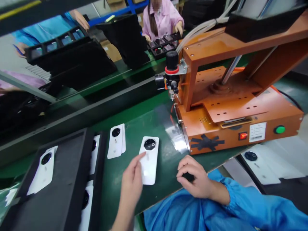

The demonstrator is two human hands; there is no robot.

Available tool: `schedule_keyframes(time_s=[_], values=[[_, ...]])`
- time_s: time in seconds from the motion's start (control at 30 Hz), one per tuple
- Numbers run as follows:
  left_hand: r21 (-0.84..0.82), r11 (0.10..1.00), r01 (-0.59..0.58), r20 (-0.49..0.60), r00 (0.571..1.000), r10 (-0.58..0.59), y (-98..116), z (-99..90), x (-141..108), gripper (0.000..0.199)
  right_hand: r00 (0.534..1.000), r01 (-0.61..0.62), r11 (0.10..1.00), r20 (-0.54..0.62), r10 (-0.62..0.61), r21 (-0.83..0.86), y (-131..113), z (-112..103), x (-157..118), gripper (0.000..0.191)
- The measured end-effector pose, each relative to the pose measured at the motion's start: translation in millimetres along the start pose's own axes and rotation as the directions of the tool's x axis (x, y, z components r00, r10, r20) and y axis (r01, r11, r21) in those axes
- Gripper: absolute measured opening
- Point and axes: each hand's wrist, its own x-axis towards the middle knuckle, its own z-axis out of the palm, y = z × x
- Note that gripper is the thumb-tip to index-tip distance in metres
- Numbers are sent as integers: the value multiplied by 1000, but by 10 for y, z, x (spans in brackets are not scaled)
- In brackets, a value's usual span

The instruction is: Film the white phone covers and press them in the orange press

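Observation:
A white phone (pixel 149 170) with a round black camera module lies back up on the green bench. My left hand (pixel 132 181) is at its left edge, index finger stretched out over the back just below the camera; the other fingers are folded. To the right of the phone, my right hand (pixel 194 178) hovers by the bench's front edge, fingers curled toward the thumb around an empty gap. Left of the phone lie two overlapping white phone-back-shaped pieces (pixel 115 144) with black camera circles; I cannot tell whether they are whole phones.
An orange press machine (pixel 216 138) stands at right. At left, a black foam tray (pixel 72 179) holds white phone-shaped pieces, with more pieces (pixel 44 170) on top. Others (pixel 261 165) lie at lower right. Across the line, people in pink (pixel 165 19) and blue handle black trays.

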Motion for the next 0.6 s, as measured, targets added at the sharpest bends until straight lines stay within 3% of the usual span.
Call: schedule_keyframes(time_s=[0.1,0.2,0.27,0.33,0.47,0.6], values=[[-55,997,58,61,997,-55,-80,216,-511,42,991,-132,990,26,131,44,-66,54,143,4],[62,997,55,142,988,-63,-29,347,-748,62,953,-298,954,72,296,25,-70,168,395,8],[238,971,26,86,995,-48,-21,351,-813,71,928,-366,931,77,365,4,-25,250,584,11],[371,926,-72,23,997,68,-66,332,-845,71,919,-387,922,75,388,-19,44,316,752,12],[446,836,-321,78,944,321,-194,414,-873,60,920,-380,920,61,386,-96,173,389,963,12],[473,821,-319,31,938,347,-179,614,-880,53,923,-371,915,48,382,-158,209,453,1026,11]])
